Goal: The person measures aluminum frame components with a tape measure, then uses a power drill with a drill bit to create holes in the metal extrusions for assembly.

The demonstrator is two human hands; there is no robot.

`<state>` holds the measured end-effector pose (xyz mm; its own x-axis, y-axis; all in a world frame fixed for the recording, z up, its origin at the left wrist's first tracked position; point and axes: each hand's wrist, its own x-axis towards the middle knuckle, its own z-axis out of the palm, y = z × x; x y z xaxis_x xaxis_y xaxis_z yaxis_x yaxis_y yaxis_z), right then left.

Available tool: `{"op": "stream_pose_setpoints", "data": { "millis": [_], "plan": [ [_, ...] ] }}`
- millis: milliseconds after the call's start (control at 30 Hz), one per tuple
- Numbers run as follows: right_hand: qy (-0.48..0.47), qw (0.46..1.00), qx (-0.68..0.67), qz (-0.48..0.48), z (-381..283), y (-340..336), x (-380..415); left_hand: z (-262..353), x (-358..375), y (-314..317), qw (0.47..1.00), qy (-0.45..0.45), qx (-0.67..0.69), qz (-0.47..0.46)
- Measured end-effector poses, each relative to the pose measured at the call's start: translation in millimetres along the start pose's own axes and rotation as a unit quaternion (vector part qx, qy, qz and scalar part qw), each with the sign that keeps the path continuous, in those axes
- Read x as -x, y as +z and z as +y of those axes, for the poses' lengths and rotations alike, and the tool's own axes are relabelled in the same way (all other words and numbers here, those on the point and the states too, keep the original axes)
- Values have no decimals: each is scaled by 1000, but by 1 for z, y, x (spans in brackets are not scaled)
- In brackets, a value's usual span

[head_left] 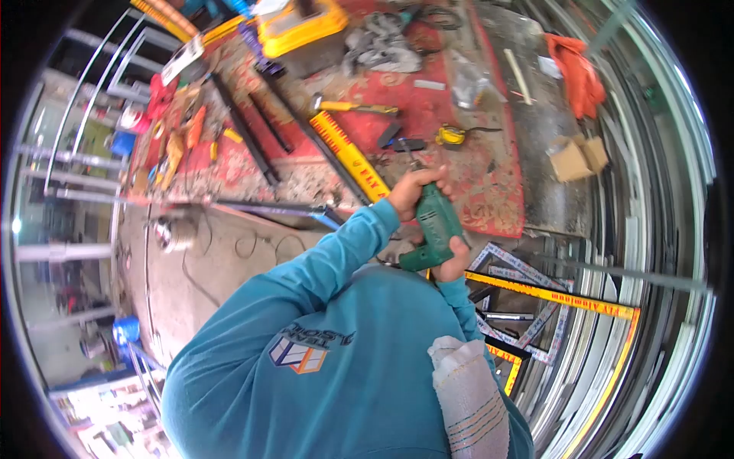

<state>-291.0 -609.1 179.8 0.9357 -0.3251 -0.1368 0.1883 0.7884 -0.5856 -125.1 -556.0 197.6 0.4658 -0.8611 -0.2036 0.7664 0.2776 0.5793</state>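
Note:
A green power drill (439,219) is held in front of my chest, its bit end toward the workbench. My left hand (415,193) is wrapped around the drill's front end, near the chuck. At the rear of the body, my right hand (456,261) grips the drill; some of its fingers are hidden. Just beyond the chuck lie small dark clips or tool parts (402,142) and a yellow tape measure (451,135). A hammer with a yellow handle (355,107) rests farther back. Left of my left hand is a yellow-taped aluminium profile (350,157).
Red patterned cloth (489,203) covers the bench. Dark profiles (243,130) and a yellow-rimmed toolbox (304,34) lie on it. A cardboard box (579,158) and orange cloth (575,75) sit at right. Taped frames (554,293) and long profiles stand beside me. Cables cross the floor (229,260).

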Motion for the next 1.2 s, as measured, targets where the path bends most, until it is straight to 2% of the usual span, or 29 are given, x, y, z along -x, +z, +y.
{"op": "stream_pose_setpoints", "data": {
  "millis": [100, 167, 300, 333, 400, 500, 533, 700, 833, 900, 1133, 1200],
  "plan": [
    [38, 998, 54, 24, 1, -17, -3, 18, 21, 22, 992, -10, 71, 102],
    [-1, 967, 254, -31, 1, -26, -9, 18, 31, 11, 981, -1, 126, 146],
    [-6, 956, 292, -41, 27, -50, -13, -1, 49, -34, 978, 35, 116, 172],
    [72, 954, 283, -59, 18, -21, -12, 0, 62, -39, 970, 52, 141, 189],
    [89, 946, 300, -81, 36, -29, -12, 2, 89, -43, 951, 89, 188, 228],
    [117, 938, 295, -138, 52, 0, -20, 2, 125, -59, 939, 169, 173, 243],
    [98, 932, 303, -173, 59, 9, -21, 3, 136, -62, 935, 187, 182, 238],
    [86, 887, 343, -296, 85, 39, -32, 14, 184, -77, 916, 225, 178, 281],
    [82, 901, 320, -279, 115, 57, -27, 26, 210, -90, 913, 248, 170, 276],
    [67, 882, 354, -305, 124, 67, -29, 28, 220, -104, 906, 272, 199, 256],
    [64, 880, 390, -265, 166, 92, -21, 41, 246, -145, 917, 237, 200, 250],
    [20, 834, 476, -277, 175, 104, -20, 44, 256, -158, 915, 223, 204, 266]
  ]
}}
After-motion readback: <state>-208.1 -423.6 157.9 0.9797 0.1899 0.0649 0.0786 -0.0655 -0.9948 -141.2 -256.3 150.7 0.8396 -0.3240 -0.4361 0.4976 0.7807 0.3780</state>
